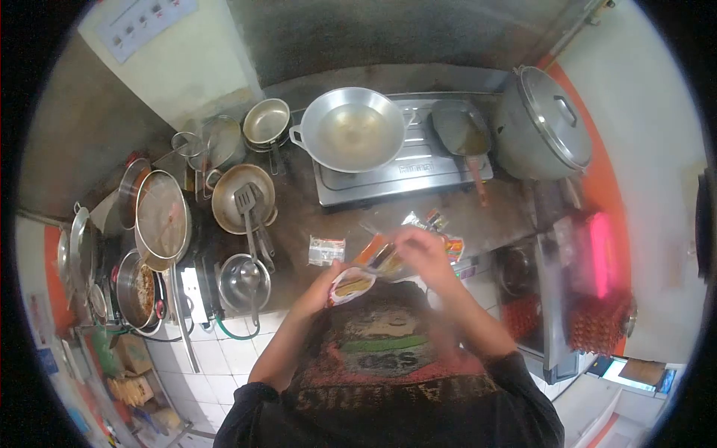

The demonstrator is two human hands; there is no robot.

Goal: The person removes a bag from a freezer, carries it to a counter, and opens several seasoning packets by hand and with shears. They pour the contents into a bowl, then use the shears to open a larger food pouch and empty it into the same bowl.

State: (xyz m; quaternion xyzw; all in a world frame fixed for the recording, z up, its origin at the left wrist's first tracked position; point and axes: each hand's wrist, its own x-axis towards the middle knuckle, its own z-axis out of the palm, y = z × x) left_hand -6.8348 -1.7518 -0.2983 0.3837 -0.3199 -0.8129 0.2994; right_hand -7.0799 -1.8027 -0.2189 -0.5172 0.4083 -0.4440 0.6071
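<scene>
My left hand (323,290) is closed around an opened packet (352,285) with a pale yellow block, like dry noodles, showing inside. My right hand (422,252), slightly blurred, is closed at the edge of some clear seasoning sachets (371,250) with orange and dark contents. These sachets lie between the two hands, just above the packet. On the counter beyond my left hand rests a white printed packet (327,251). Colourful wrappers (452,246) lie beside and behind my right hand, which partly hides them.
A wok (353,153) with liquid and a small pan (457,123) stand on the gas stove (418,173). A large lidded pot (515,134) is at the right. Pans, strainers, a steel bowl (237,295) and a slotted spatula (245,200) crowd the left.
</scene>
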